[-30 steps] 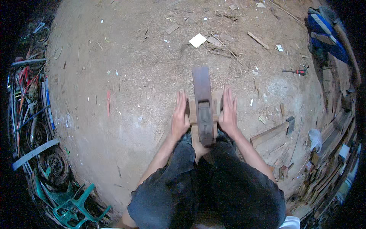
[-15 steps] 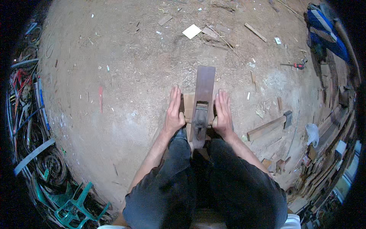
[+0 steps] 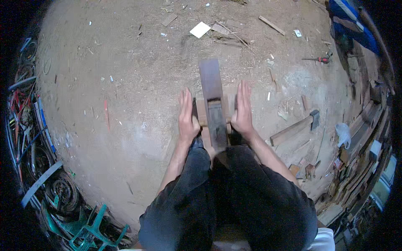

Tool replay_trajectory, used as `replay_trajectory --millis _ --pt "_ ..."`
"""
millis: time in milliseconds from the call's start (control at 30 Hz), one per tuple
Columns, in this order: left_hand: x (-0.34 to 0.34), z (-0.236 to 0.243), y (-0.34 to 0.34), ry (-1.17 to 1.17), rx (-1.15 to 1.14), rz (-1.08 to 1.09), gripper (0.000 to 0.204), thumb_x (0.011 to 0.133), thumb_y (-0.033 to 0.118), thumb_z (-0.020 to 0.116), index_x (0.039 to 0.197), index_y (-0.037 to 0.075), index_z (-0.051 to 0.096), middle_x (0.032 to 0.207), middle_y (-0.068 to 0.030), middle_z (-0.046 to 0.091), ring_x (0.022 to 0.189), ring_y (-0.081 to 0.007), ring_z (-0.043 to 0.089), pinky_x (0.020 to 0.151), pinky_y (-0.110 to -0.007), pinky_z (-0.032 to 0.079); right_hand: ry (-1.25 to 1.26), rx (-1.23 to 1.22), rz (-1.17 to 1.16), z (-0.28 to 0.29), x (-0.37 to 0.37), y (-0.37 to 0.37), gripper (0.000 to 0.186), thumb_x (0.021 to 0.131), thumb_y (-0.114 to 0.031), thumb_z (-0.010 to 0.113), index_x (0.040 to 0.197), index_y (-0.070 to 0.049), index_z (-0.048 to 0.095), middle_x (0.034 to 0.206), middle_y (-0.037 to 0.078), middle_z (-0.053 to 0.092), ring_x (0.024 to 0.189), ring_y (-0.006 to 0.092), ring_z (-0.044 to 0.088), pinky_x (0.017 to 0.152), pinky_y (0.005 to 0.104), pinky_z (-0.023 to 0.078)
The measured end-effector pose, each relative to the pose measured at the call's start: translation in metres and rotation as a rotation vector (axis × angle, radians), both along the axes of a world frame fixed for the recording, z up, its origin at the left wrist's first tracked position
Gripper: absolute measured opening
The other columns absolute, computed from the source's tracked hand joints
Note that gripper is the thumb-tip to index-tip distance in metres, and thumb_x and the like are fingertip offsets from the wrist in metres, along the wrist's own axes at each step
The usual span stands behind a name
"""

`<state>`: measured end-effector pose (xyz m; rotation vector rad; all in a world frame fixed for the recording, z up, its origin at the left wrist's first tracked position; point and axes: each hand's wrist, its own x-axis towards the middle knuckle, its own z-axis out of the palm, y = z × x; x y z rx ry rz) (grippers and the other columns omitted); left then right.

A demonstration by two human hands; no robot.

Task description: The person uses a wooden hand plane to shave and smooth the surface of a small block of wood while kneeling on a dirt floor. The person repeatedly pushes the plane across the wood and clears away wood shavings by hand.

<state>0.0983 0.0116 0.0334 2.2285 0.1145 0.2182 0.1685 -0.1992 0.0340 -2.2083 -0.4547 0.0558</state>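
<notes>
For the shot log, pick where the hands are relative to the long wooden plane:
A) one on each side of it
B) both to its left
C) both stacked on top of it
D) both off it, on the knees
A: the left hand and right hand flank the wooden plane, palms down, fingers stretched forward.

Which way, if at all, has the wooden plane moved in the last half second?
Yes. The wooden plane has slid forward, away from the person; its front end is nearer the white scrap on the ground.
</notes>
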Motion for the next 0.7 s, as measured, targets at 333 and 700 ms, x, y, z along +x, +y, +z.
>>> replay_trajectory --millis 333,700 --pt "-0.077 -0.005 -0.024 0.081 0.001 -0.152 0.077 0.075 -0.016 0.039 0.151 -0.004 0.047 0.156 -0.0253 0.047 0.152 -0.0454 0.031 0.125 -0.059 0.024 0.375 -0.356 0.181 0.0 -0.082 -0.045 0.085 0.078 0.0 0.058 0.158 0.004 0.029 0.169 0.026 0.019 0.158 0.0412 0.015 0.126 0.0617 0.009" --pt "-0.025 0.008 -0.021 0.112 -0.066 -0.05 0.08 0.076 -0.017 0.039 0.156 -0.004 0.038 0.163 -0.0231 0.037 0.154 -0.0456 0.025 0.127 -0.053 0.021 0.156 -0.002 0.082 0.003 -0.033 -0.028 0.074 0.092 -0.015 0.055 0.159 0.002 0.029 0.166 0.027 0.026 0.156 0.0449 0.018 0.128 0.0534 0.017"
